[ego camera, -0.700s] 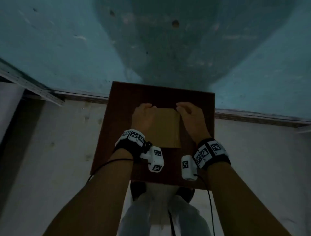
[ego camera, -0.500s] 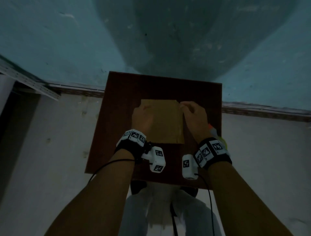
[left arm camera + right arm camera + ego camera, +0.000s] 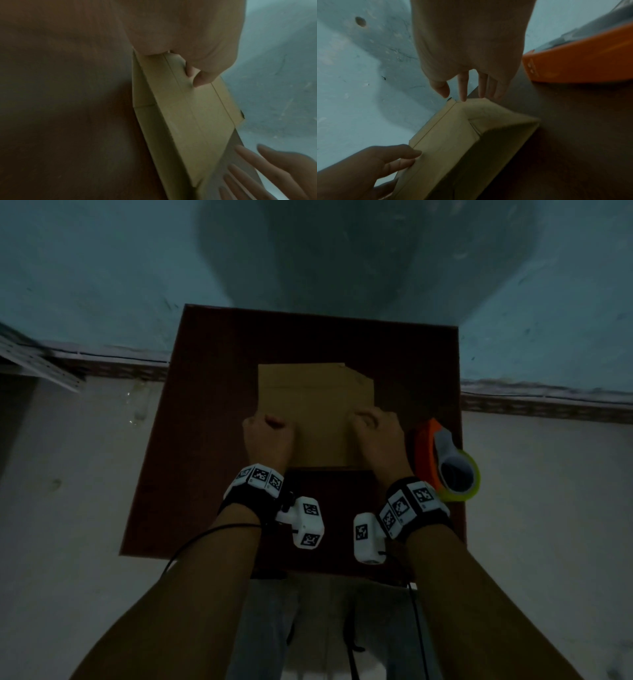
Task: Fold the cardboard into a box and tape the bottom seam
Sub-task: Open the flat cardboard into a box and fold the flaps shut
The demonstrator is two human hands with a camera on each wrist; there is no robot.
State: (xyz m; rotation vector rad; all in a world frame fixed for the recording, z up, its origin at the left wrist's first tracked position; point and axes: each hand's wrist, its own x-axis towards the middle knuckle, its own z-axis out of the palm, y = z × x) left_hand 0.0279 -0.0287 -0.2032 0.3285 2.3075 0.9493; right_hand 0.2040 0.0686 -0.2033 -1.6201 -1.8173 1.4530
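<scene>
A flattened brown cardboard box (image 3: 315, 412) lies on a dark red-brown table (image 3: 212, 440), its layers partly spread apart, as the left wrist view (image 3: 188, 115) and the right wrist view (image 3: 447, 142) show. My left hand (image 3: 274, 426) pinches its left edge, thumb on top (image 3: 200, 79). My right hand (image 3: 370, 422) is at the right edge, and its straight fingers (image 3: 464, 93) touch the cardboard's corner. An orange tape dispenser (image 3: 442, 460) with yellowish tape lies right of my right hand.
The table is small and stands against a blue-green wall (image 3: 102, 268), with pale floor (image 3: 68, 508) on both sides. The dispenser (image 3: 582, 60) overhangs the table's right edge. Bare tabletop shows left of and beyond the cardboard.
Both hands now sit lower along the cardboard's sides instead of at its far corners. More cardboard shows beyond them. The tape dispenser has come fully into view as the head view tilted.
</scene>
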